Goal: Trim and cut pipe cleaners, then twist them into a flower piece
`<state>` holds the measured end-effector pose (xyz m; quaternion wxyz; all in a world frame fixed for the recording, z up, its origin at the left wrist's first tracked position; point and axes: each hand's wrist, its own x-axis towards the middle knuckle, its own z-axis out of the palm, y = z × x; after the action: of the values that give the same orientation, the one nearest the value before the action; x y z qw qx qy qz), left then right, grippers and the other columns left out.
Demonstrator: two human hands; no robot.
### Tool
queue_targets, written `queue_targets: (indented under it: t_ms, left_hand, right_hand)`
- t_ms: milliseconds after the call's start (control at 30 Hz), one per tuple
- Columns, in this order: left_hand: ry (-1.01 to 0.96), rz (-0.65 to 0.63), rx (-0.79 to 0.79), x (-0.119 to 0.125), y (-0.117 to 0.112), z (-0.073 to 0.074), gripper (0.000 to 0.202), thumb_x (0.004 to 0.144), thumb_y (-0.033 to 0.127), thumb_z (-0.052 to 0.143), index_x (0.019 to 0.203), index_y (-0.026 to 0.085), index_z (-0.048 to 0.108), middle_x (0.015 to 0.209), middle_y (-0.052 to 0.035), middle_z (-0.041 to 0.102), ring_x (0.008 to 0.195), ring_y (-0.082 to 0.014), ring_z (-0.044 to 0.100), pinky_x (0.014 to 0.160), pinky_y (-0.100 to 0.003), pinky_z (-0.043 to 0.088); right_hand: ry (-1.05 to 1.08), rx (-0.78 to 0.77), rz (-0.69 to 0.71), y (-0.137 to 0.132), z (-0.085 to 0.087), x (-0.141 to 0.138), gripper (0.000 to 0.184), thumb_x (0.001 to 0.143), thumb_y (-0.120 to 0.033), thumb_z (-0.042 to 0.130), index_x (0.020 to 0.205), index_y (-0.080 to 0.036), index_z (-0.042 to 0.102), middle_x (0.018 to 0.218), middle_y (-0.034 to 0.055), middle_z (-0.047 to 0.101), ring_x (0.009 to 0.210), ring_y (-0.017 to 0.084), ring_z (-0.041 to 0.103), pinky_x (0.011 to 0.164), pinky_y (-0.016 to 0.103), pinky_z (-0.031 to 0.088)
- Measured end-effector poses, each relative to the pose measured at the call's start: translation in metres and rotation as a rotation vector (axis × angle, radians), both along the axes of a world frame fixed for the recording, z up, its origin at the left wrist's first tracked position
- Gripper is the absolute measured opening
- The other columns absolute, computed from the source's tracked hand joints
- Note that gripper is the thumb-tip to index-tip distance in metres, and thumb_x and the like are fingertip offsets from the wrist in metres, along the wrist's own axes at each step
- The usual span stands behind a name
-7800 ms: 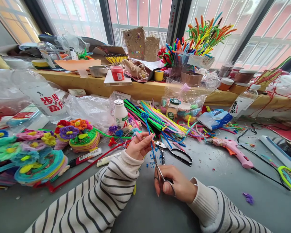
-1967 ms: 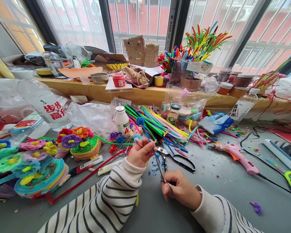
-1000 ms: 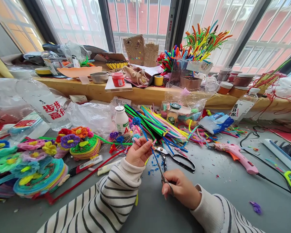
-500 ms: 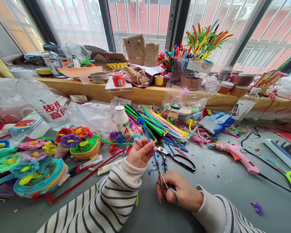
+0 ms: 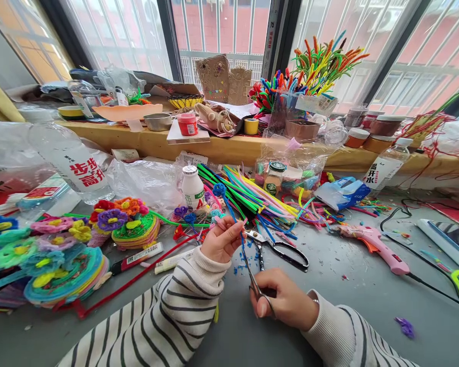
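Observation:
A blue pipe cleaner (image 5: 230,208) with a curled flower-like head (image 5: 219,190) is pinched between the fingertips of my left hand (image 5: 224,238). In my right hand (image 5: 285,295) is a slim pair of metal scissors (image 5: 252,278), my fingers in its handles. Its blades point up and reach the blue stem just below my left fingertips; they look nearly closed. Small blue fuzz clippings (image 5: 243,265) lie on the grey table under the blades. Behind them rests a larger pair of black-handled scissors (image 5: 290,255).
Bundled pipe cleaners (image 5: 252,196) lie behind my hands, beside a small white bottle (image 5: 193,188). To the left are fuzzy flower pieces (image 5: 65,275) and glue tubes (image 5: 137,259). A pink glue gun (image 5: 378,247) with its cord lies at right, near a purple scrap (image 5: 404,328).
The scissors in my right hand have closed somewhat, their handles drawn together. The blue curled head has tipped slightly left, while my left hand keeps its pinch.

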<state>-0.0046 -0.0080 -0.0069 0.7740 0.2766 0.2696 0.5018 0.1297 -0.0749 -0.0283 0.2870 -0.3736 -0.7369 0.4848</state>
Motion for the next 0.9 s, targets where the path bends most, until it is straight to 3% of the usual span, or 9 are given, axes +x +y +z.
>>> queue_targets:
  t_ms: [267, 500, 900]
  left_hand:
    - [-0.022, 0.07, -0.039, -0.0027, -0.0002, 0.0022, 0.018, 0.057, 0.012, 0.065, 0.061, 0.017, 0.048, 0.054, 0.0056, 0.06, 0.05, -0.0055, 0.058, 0.045, -0.011, 0.047]
    - [-0.008, 0.068, -0.03, -0.0019, 0.0005, 0.0023, 0.02, 0.053, 0.014, 0.068, 0.06, 0.016, 0.05, 0.051, 0.005, 0.059, 0.047, -0.0055, 0.057, 0.042, -0.011, 0.046]
    - [0.007, 0.027, -0.015, -0.0018, 0.0006, 0.0006, 0.024, 0.048, 0.019, 0.072, 0.059, 0.017, 0.051, 0.051, 0.0054, 0.06, 0.048, -0.0053, 0.057, 0.044, -0.011, 0.047]
  right_hand:
    - [0.011, -0.07, -0.198, 0.0014, 0.0008, -0.0027, 0.054, 0.066, -0.063, 0.039, 0.04, -0.017, 0.029, 0.038, -0.0015, 0.042, 0.039, 0.008, 0.039, 0.04, 0.019, 0.028]
    - [0.013, 0.016, -0.04, 0.0011, 0.0033, 0.0031, 0.067, 0.064, -0.073, 0.021, 0.05, -0.013, 0.048, 0.044, -0.0019, 0.039, 0.043, 0.008, 0.034, 0.041, 0.02, 0.025]
    - [-0.065, 0.039, 0.048, -0.0006, 0.002, 0.0033, 0.073, 0.061, -0.076, 0.015, 0.054, -0.012, 0.051, 0.045, -0.0015, 0.038, 0.044, 0.009, 0.036, 0.045, 0.021, 0.029]
